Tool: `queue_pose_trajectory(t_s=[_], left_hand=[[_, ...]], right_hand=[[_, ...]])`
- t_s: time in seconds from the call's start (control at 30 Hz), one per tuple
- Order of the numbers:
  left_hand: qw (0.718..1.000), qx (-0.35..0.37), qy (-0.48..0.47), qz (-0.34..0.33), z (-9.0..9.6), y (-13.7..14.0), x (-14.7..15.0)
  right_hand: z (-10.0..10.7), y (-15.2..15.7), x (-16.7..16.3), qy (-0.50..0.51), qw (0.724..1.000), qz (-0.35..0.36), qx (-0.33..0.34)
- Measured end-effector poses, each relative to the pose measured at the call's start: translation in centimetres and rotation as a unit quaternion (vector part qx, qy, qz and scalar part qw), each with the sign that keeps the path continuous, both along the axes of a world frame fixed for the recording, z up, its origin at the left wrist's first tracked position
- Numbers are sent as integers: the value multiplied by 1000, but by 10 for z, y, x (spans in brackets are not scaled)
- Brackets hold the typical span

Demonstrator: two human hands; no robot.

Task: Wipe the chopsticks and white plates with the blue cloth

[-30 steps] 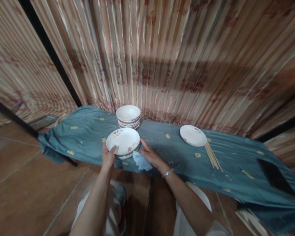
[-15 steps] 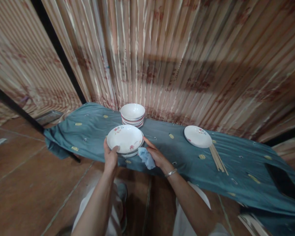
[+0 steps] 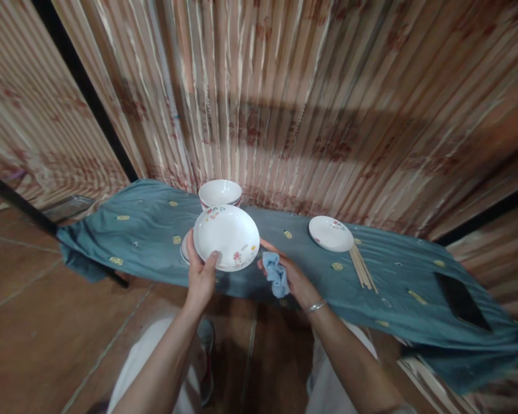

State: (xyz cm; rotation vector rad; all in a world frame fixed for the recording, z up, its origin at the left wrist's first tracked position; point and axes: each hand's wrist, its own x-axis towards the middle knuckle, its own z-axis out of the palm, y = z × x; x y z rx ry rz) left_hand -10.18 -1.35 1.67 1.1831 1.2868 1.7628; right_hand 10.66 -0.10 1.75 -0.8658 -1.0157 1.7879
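Observation:
My left hand (image 3: 202,276) grips a white plate (image 3: 227,236) with small flowers, its thumb over the near rim. The plate is raised and tilted towards me. Beneath it, part of another dish (image 3: 184,248) shows at the left, mostly hidden. In my right hand (image 3: 296,279) is a crumpled light-blue cloth (image 3: 276,275), just right of the plate and apart from it. Behind the plate, a stack of white bowls (image 3: 220,192) is partly covered by it.
A flowered plate (image 3: 330,234) lies to the right on the teal tablecloth (image 3: 302,261), with several chopsticks (image 3: 362,267) beside it. A dark phone-like slab (image 3: 461,301) rests at the far right. A pleated curtain (image 3: 259,115) hangs behind, and black poles (image 3: 86,86) stand at the sides.
My left hand has lifted the top plate off the dishes under it and tilted it. My right hand, with the cloth, has moved away from the rim to the right. The view has shifted slightly.

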Motion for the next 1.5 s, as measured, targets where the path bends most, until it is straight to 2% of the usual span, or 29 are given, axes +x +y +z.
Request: queue_pose_trajectory(t_s=[0.1, 0.17, 0.23, 0.3, 0.4, 0.47, 0.57, 0.67, 0.77, 0.87, 1.0, 1.13, 1.23, 1.3, 1.5], left_hand=[[999, -14, -22, -48, -3, -1, 20], [995, -38, -38, -86, -8, -2, 36], [987, -79, -60, -127, -15, -4, 54], [970, -143, -95, -170, -23, -5, 73], [942, -225, -136, -209, -35, -2, 98], [933, -243, -150, -218, -40, 2, 112], [930, -245, -157, -226, -45, 8, 126], [929, -253, -146, -226, -49, 12, 134], [927, -265, -139, -226, -52, 14, 138], [923, -271, -148, -228, -53, 16, 140], [916, -278, -170, -236, -51, 18, 139], [908, -291, -199, -228, -52, 20, 136], [900, -295, -224, -230, -55, 23, 133], [895, -299, -237, -230, -57, 25, 132], [883, -302, -262, -247, -59, 30, 128]], right_hand=[[5, 3, 35, -76, 996, -55, -4], [8, 7, 60, -141, 977, -156, 13], [9, 10, 80, -164, 949, -265, 44], [5, 11, 92, -148, 937, -309, 66], [-11, 13, 93, -141, 953, -255, 87], [-25, 14, 89, -229, 939, -225, 120], [-42, 14, 90, -422, 855, -202, 224], [-44, 11, 99, -527, 773, -205, 286], [-39, 4, 106, -575, 737, -190, 300], [-36, -4, 106, -611, 714, -117, 321], [-38, -7, 100, -693, 650, -33, 310], [-42, 1, 96, -747, 602, -37, 279], [-46, 11, 92, -768, 581, -69, 260], [-48, 19, 89, -771, 578, -81, 254], [-51, 41, 80, -751, 600, -102, 256]])
